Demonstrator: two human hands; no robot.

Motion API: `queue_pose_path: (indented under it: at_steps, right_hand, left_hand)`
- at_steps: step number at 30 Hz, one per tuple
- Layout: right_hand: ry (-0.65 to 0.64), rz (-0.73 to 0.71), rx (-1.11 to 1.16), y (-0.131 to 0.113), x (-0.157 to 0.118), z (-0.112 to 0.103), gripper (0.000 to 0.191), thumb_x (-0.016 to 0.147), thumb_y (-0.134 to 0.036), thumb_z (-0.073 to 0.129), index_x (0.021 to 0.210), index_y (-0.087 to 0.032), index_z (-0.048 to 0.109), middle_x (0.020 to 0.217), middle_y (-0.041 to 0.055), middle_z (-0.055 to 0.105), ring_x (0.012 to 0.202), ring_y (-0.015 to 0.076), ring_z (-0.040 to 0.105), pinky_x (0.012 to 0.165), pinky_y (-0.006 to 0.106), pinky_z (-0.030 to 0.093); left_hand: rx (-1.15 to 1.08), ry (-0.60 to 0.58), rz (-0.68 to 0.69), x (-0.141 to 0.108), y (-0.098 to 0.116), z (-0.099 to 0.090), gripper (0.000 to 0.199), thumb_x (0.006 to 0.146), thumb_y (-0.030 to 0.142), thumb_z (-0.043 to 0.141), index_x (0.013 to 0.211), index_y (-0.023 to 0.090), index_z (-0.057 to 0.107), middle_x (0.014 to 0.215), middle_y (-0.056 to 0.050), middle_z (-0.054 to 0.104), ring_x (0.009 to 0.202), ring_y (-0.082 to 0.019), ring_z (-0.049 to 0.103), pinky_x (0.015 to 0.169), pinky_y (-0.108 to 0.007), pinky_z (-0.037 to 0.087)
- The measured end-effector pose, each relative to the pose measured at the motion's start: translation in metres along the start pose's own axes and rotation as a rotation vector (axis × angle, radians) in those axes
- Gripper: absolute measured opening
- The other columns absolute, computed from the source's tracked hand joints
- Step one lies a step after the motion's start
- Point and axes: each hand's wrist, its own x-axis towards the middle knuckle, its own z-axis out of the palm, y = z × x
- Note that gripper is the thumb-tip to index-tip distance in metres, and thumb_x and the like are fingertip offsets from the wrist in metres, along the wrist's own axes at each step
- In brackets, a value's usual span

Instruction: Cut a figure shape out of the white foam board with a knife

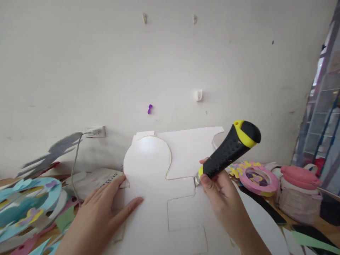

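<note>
A white foam board (148,205) lies before me, with thin cut lines making a rounded shape and stepped rectangles. In my right hand (220,193) is a black and yellow utility knife (225,152), gripped near its blade end. The knife's tip meets the board at a corner of the stepped line, and its handle tilts up to the right. My left hand (106,205) rests on the board's left side, fingers apart, with the thumb pointing toward the middle. A small notched cutout shows at the board's upper right corner.
Coloured paper cutouts (32,209) pile up at left, near a white device (92,180) and a cable running to a wall socket (95,131). On the right stand a pink ring (259,179) with flower shapes and a jar with a pink lid (300,177). The wall rises behind.
</note>
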Motion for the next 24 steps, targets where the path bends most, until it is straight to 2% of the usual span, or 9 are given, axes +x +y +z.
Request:
queue_pose_path:
  at_steps: [4, 8, 10, 13, 15, 18, 22, 24]
  right_hand:
    - [0.017, 0.027, 0.104, 0.0, -0.001, -0.002, 0.044, 0.08, -0.06, 0.069, 0.111, -0.03, 0.065, 0.095, 0.0029, 0.066, 0.089, 0.0218, 0.059, 0.084, 0.036, 0.047]
    - [0.162, 0.013, 0.215, -0.009, -0.005, 0.002, 0.037, 0.08, -0.054, 0.072, 0.107, -0.029, 0.067, 0.086, 0.0006, 0.066, 0.086, 0.0207, 0.06, 0.08, 0.033, 0.046]
    - [0.214, -0.041, 0.251, -0.012, -0.007, 0.005, 0.035, 0.081, -0.053, 0.072, 0.106, -0.028, 0.068, 0.08, -0.0005, 0.064, 0.079, 0.0186, 0.058, 0.075, 0.031, 0.046]
    - [0.294, -0.151, 0.27, -0.013, -0.004, 0.002, 0.032, 0.082, -0.051, 0.071, 0.103, -0.028, 0.068, 0.079, -0.0014, 0.062, 0.071, 0.0151, 0.055, 0.067, 0.028, 0.045]
    - [0.375, -0.184, 0.282, -0.013, -0.001, -0.006, 0.03, 0.082, -0.048, 0.072, 0.103, -0.028, 0.065, 0.08, -0.0024, 0.061, 0.071, 0.0138, 0.055, 0.068, 0.027, 0.045]
    - [0.484, -0.121, 0.236, -0.015, 0.008, -0.023, 0.03, 0.079, -0.045, 0.073, 0.1, -0.026, 0.063, 0.073, -0.0042, 0.058, 0.07, 0.0143, 0.055, 0.07, 0.027, 0.045]
    - [0.636, -0.054, 0.072, -0.013, 0.031, -0.055, 0.031, 0.067, -0.045, 0.07, 0.087, -0.024, 0.059, 0.061, -0.0052, 0.051, 0.063, 0.017, 0.05, 0.063, 0.03, 0.043]
    - [0.689, 0.054, -0.104, -0.006, 0.045, -0.073, 0.024, 0.066, -0.043, 0.064, 0.079, -0.025, 0.055, 0.059, -0.0038, 0.05, 0.061, 0.0188, 0.048, 0.06, 0.032, 0.041]
  left_hand:
    - [0.012, 0.015, 0.026, 0.001, -0.009, 0.008, 0.071, 0.072, 0.066, 0.051, 0.123, 0.017, 0.061, 0.121, -0.015, 0.07, 0.118, -0.039, 0.061, 0.102, -0.057, 0.046]
    - [0.003, 0.041, 0.08, -0.001, -0.018, 0.012, 0.068, 0.076, 0.065, 0.053, 0.126, 0.019, 0.06, 0.123, -0.013, 0.07, 0.116, -0.037, 0.062, 0.102, -0.055, 0.046]
    - [0.013, 0.073, 0.086, -0.002, -0.019, 0.009, 0.066, 0.078, 0.064, 0.052, 0.126, 0.02, 0.059, 0.125, -0.013, 0.069, 0.117, -0.038, 0.061, 0.102, -0.056, 0.046]
    - [0.027, 0.029, 0.047, -0.003, -0.019, 0.006, 0.068, 0.076, 0.064, 0.053, 0.125, 0.017, 0.06, 0.123, -0.015, 0.07, 0.116, -0.04, 0.062, 0.101, -0.057, 0.046]
    - [0.036, 0.014, 0.058, -0.002, -0.02, 0.008, 0.068, 0.076, 0.065, 0.053, 0.124, 0.017, 0.061, 0.121, -0.015, 0.07, 0.114, -0.039, 0.063, 0.1, -0.057, 0.047]
    - [0.084, 0.056, 0.124, 0.001, -0.024, 0.015, 0.066, 0.081, 0.065, 0.05, 0.127, 0.019, 0.06, 0.122, -0.015, 0.069, 0.115, -0.038, 0.062, 0.098, -0.056, 0.048]
    - [0.137, 0.025, 0.137, 0.003, -0.026, 0.021, 0.068, 0.083, 0.064, 0.048, 0.13, 0.016, 0.059, 0.123, -0.017, 0.068, 0.114, -0.04, 0.062, 0.097, -0.057, 0.047]
    - [0.131, 0.015, 0.144, 0.002, -0.026, 0.02, 0.068, 0.084, 0.064, 0.047, 0.131, 0.016, 0.058, 0.124, -0.017, 0.068, 0.115, -0.039, 0.061, 0.098, -0.056, 0.047]
